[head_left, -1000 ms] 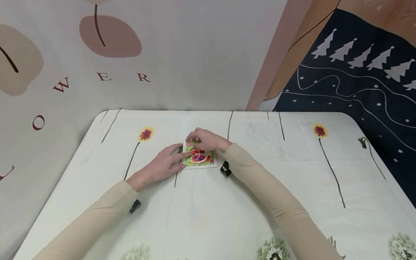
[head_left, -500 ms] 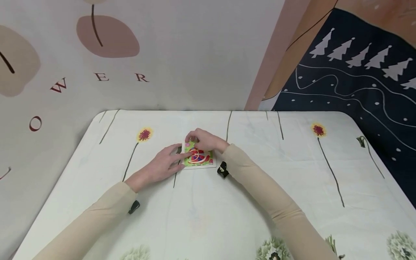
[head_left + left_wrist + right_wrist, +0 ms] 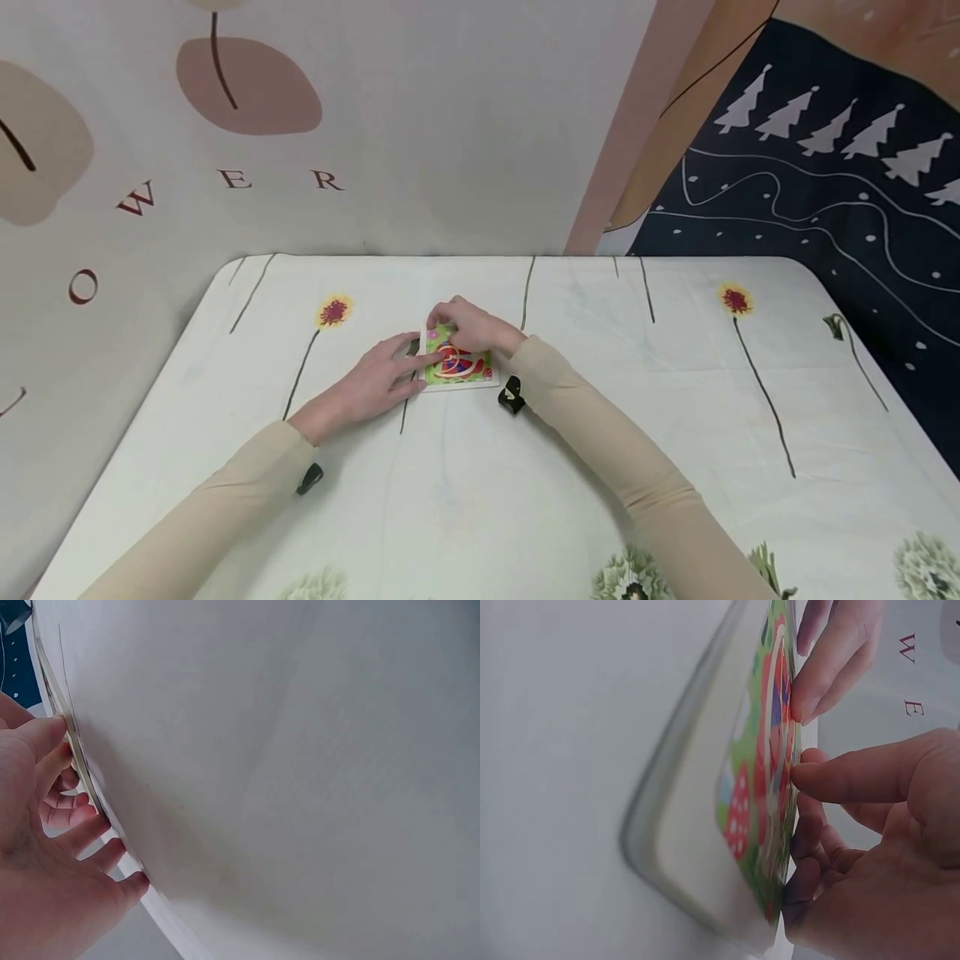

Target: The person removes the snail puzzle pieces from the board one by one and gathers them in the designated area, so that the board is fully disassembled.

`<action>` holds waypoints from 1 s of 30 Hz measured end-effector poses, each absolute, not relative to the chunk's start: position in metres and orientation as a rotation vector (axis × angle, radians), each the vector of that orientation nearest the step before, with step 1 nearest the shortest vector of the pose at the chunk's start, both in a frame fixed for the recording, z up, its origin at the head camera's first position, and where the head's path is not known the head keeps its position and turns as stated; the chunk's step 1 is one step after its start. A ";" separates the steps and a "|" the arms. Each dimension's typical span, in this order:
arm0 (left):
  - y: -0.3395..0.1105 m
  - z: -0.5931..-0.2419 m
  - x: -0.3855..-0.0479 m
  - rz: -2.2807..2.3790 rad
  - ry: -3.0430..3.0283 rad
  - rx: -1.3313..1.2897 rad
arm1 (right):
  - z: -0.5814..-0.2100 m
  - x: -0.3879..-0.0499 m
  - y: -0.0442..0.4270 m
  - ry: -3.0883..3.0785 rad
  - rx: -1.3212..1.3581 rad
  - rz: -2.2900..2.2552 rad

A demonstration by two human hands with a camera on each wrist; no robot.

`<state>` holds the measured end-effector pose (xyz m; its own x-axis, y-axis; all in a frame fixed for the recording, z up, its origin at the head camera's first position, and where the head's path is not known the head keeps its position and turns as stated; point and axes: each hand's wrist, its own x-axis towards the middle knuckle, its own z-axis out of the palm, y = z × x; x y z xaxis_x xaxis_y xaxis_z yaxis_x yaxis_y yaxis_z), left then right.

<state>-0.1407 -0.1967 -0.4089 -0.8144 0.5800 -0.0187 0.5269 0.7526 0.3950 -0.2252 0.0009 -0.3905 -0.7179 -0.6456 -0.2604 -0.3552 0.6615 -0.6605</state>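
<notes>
A small square picture board [image 3: 468, 375] with a white border lies on the table. Its picture is bright green, red and blue, with a spotted red shape near one corner in the right wrist view. My left hand [image 3: 371, 379] comes in from the left, fingers mostly straight. One finger rests on the picture and the thumb touches the lower left corner. My right hand [image 3: 476, 323] bends over the far side, with curled fingers at the far left corner and the thumb [image 3: 814, 780] against the picture. It partly hides the board's top.
A white cloth printed with flowers covers the table [image 3: 450, 500]. Black wrist devices [image 3: 512, 394] sit by both sleeves. Behind the table hangs a pale printed backdrop [image 3: 450, 150], with a dark tree-patterned cloth [image 3: 810, 183] at the right.
Both hands and the board stay nearly in place. The right wrist shifts very slightly, and the whole head view drifts a little.
</notes>
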 end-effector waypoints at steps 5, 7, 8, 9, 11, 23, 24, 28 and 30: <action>-0.196 -0.408 -0.141 0.569 2.804 0.885 | -0.391 -0.225 0.001 2.389 -0.774 -0.830; -0.197 -0.408 -0.141 0.566 2.799 0.874 | -0.391 -0.225 0.001 2.387 -0.776 -0.841; -0.197 -0.408 -0.141 0.566 2.795 0.866 | -0.391 -0.225 0.001 2.387 -0.778 -0.847; -0.197 -0.407 -0.141 0.566 2.792 0.857 | -0.391 -0.225 0.002 2.388 -0.782 -0.853; -0.197 -0.406 -0.141 0.568 2.786 0.843 | -0.392 -0.226 0.002 2.389 -0.785 -0.868; -0.197 -0.406 -0.140 0.563 2.793 0.825 | -0.396 -0.225 0.007 2.313 -0.690 -1.093; -0.197 -0.406 -0.140 0.561 2.795 0.825 | -0.396 -0.224 0.008 2.304 -0.671 -1.115; -0.197 -0.407 -0.140 0.568 2.789 0.828 | -0.399 -0.224 0.008 2.290 -0.614 -1.179; -0.196 -0.407 -0.140 0.571 2.790 0.837 | -0.400 -0.224 0.008 2.287 -0.586 -1.203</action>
